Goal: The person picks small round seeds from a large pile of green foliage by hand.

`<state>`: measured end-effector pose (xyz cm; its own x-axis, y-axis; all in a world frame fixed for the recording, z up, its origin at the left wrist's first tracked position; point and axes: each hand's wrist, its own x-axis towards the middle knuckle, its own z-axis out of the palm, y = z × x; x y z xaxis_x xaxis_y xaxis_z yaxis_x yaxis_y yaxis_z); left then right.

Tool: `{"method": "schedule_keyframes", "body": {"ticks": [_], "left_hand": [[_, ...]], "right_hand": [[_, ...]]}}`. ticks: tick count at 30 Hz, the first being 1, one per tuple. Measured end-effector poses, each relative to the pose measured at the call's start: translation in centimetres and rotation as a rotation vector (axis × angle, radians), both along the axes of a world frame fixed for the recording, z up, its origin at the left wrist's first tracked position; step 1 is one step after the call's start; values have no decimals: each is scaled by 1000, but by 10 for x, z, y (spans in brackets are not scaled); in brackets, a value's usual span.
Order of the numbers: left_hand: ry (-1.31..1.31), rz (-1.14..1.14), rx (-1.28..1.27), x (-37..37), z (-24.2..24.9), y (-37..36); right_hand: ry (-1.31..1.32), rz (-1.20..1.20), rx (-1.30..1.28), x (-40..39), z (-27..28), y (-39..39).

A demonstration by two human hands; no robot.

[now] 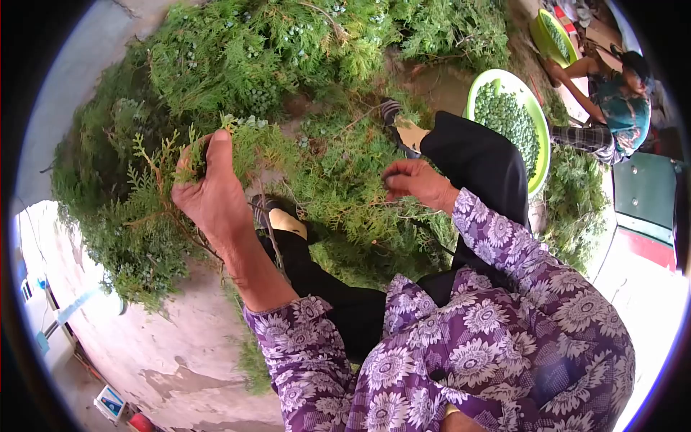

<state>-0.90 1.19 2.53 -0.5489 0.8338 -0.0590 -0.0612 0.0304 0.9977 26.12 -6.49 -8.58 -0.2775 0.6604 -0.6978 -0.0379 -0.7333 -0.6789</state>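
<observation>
My left hand (pixel 212 183) is closed around a leafy evergreen branch (pixel 155 176), thumb up, with the sprigs fanning out past the fingers. Small pale green cones (pixel 252 122) show at its tip. My right hand (pixel 421 185) hovers over the cut greenery between my legs, fingers curled inward. Whatever those fingers hold, if anything, is hidden. To the right of my knee stands a lime-green basin (pixel 545 155) filled with small green cones (pixel 507 122).
Heaped evergreen branches (pixel 266 57) spread in front of me and to the left. At the upper right a co-worker (pixel 622 108) sits by another green basin (pixel 538 36). A dark green box (pixel 646 191) stands at the right, and bare concrete floor (pixel 180 345) lies at lower left.
</observation>
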Motion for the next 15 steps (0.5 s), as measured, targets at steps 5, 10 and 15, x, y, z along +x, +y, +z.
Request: {"method": "schedule_keyframes", "body": {"ticks": [5,10,15], "left_hand": [[2,22,-10,-3,-1,-1],[-19,9,46,-4,-2,-3],[-130,35,27,-4,3,-5]], "right_hand": [[-399,-22,280,23,54,34],[-1038,-198,527,146,78,52],[-1988,74,778,259,70,31]]}}
